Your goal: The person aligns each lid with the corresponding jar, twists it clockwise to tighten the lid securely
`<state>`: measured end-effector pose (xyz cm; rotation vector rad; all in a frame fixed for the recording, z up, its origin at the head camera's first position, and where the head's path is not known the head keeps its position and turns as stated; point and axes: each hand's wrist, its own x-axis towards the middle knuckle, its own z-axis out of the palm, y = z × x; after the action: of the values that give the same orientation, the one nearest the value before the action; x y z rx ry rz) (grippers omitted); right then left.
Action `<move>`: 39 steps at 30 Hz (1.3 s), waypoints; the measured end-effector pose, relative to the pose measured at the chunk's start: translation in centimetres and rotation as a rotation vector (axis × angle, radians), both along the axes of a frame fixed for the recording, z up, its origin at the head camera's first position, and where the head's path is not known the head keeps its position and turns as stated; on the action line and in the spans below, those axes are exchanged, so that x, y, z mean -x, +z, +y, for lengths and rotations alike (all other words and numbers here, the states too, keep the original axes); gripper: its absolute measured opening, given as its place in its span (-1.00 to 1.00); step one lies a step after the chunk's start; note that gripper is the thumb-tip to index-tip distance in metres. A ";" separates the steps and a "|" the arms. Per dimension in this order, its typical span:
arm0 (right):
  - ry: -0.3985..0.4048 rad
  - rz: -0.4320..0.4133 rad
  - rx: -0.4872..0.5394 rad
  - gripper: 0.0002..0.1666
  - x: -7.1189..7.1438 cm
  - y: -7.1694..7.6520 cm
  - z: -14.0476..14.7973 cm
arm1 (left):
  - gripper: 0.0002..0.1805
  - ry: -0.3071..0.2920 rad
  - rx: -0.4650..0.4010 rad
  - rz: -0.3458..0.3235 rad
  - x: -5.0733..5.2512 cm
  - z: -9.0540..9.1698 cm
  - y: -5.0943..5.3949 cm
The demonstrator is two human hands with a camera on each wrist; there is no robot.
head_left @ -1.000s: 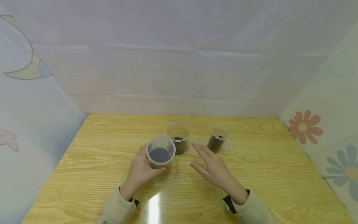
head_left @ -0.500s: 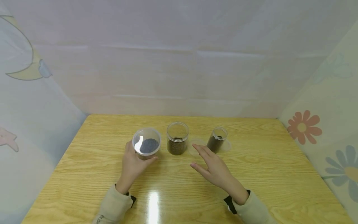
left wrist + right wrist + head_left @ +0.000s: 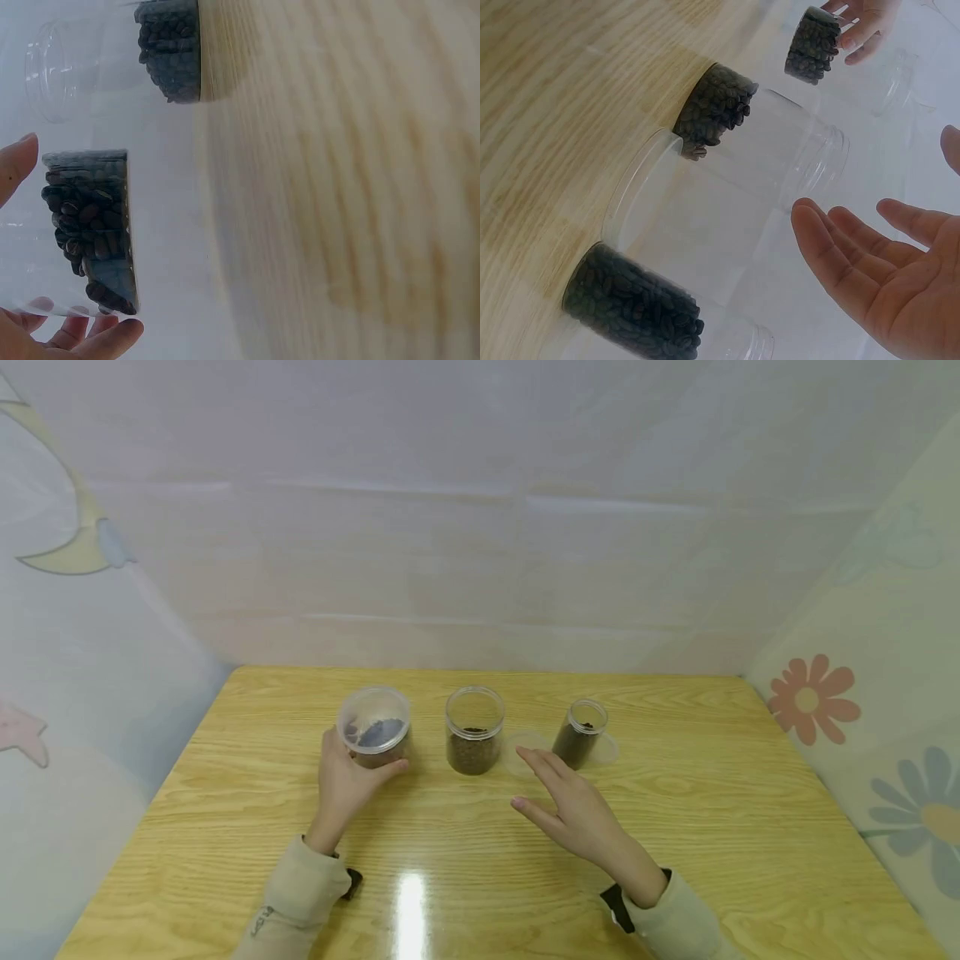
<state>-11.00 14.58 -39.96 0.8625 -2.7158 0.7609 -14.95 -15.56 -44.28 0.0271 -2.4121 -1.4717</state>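
The left hand [image 3: 345, 785] grasps a wide, clear plastic cylindrical jar [image 3: 375, 735], thumb on one side and fingers curled round the other. This held jar is to the left of the landmark, the middle jar [image 3: 474, 747], another clear, wide cylinder of see-through plastic with dark brown beans [image 3: 714, 105] in its lower part. The two jars are apart, and the left wrist view shows the base of the held one above the level of the light yellow wood-grain counter [image 3: 450, 843], with similar dark beans inside it.

The right hand [image 3: 577, 814] is released and holds nothing; its fingers are extended, its thumb well away from them. It is to the right of the middle jar and nearer the person, apart from the held jar.

Farther to the right of the middle jar stands a slim, clear cylindrical jar [image 3: 577, 743], also filled partway with dark beans. A translucent round lid [image 3: 517, 764] is just right of the middle jar; a smaller translucent disc [image 3: 607, 749] is farther right, past the slim jar.
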 end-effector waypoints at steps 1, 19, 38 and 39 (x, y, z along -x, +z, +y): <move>-0.002 -0.003 -0.003 -0.26 0.0 0.0 0.0 | 0.12 0.003 -0.004 0.010 0.2 -0.1 -0.1; -0.017 -0.046 -0.010 -0.26 -0.1 -0.1 0.4 | 0.08 0.014 0.085 -0.059 2.2 -1.5 -1.0; -0.020 -0.055 -0.032 -0.25 0.0 -0.2 1.0 | 0.04 -0.024 0.067 -0.085 3.0 -1.7 -1.5; -0.020 -0.053 -0.033 -0.25 0.0 -0.2 1.0 | 0.03 -0.031 0.060 -0.075 3.0 -1.7 -1.5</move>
<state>-10.96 15.57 -40.19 0.8321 -2.7865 0.7476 -17.93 -17.21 -45.76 0.0315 -2.5264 -1.4348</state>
